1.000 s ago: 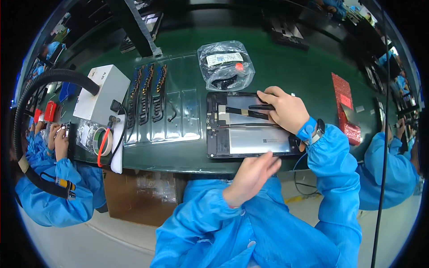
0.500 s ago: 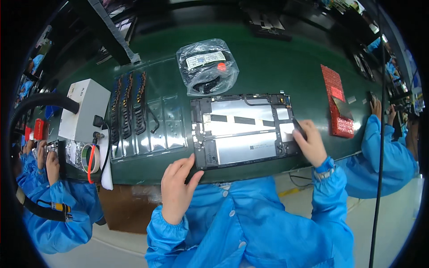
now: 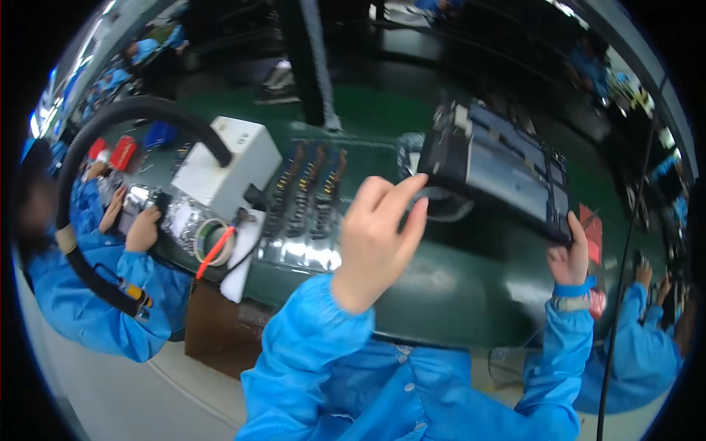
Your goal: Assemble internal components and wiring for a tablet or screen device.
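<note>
An opened tablet-like device (image 3: pixel 507 163) with a black frame and silver panels is tilted above the bench. My right hand (image 3: pixel 569 253) grips its right end, with the thumb along the edge and the other fingers curled. Beside its near left corner is my left hand (image 3: pixel 373 242), thumb and forefinger apart; whether a fingertip touches the corner I cannot tell. A clear plastic bag (image 3: pixel 446 209) is mostly hidden behind the device.
Left of centre, a clear tray (image 3: pixel 290 253) holds black cable strips (image 3: pixel 301 195). Farther left are a white box (image 3: pixel 239 165) with a black hose (image 3: pixel 136 106), a tape roll (image 3: pixel 208 239) and a co-worker's hands (image 3: pixel 140 229). Red bubble wrap (image 3: pixel 590 235) lies right.
The device has come up off the bench and tilted, with my right hand on its right end. My left hand has risen too. The whole view has swung toward the left.
</note>
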`<action>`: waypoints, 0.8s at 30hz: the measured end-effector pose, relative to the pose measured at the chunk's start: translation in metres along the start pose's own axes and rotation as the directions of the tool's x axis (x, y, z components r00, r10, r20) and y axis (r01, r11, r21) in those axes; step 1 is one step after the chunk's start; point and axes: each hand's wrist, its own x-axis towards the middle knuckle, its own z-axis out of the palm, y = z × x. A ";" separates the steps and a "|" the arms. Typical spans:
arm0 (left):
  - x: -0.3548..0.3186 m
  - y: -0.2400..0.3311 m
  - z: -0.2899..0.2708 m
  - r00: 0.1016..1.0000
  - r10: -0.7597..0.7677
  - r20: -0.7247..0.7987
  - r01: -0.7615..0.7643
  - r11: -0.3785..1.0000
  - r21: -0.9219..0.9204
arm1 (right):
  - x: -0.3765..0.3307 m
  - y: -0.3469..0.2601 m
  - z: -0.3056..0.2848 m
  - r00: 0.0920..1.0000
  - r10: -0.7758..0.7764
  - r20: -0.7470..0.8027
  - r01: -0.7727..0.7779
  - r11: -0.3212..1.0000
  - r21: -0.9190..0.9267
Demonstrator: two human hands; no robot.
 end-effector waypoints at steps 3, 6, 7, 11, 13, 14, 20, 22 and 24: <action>0.005 -0.023 0.034 0.959 0.205 -0.197 -0.226 0.970 -0.092 | 0.071 -0.002 0.045 0.998 -0.017 0.060 0.017 1.000 -0.003; -0.019 -0.036 0.053 0.955 0.295 0.014 -0.295 0.955 -0.006 | 0.139 0.010 0.096 0.999 0.008 0.048 -0.006 1.000 -0.024; -0.024 -0.038 0.058 0.944 0.330 0.026 -0.331 0.943 0.041 | 0.162 0.016 0.104 0.999 -0.034 0.028 0.036 0.996 -0.087; -0.024 -0.050 0.067 0.934 0.332 0.130 -0.344 0.936 0.079 | 0.223 0.043 0.139 0.992 -0.118 -0.040 0.103 0.958 -0.267; -0.020 -0.054 0.066 0.948 0.309 0.074 -0.314 0.948 0.060 | 0.251 0.059 0.147 0.992 -0.116 -0.056 0.094 0.950 -0.298; -0.019 -0.056 0.065 0.948 0.307 0.084 -0.313 0.947 0.071 | 0.266 0.065 0.146 0.998 -0.050 -0.043 0.034 0.950 -0.309; -0.015 -0.055 0.064 0.954 0.277 0.119 -0.286 0.956 0.066 | 0.307 0.101 0.150 0.998 0.065 0.003 -0.053 0.840 -0.541; -0.015 -0.055 0.063 0.965 0.225 0.137 -0.239 0.967 0.090 | 0.307 0.103 0.160 0.999 0.000 0.041 0.025 0.778 -0.628; -0.014 -0.056 0.064 0.964 0.221 0.150 -0.231 0.972 0.050 | 0.303 0.099 0.169 0.996 0.035 0.080 0.015 0.832 -0.554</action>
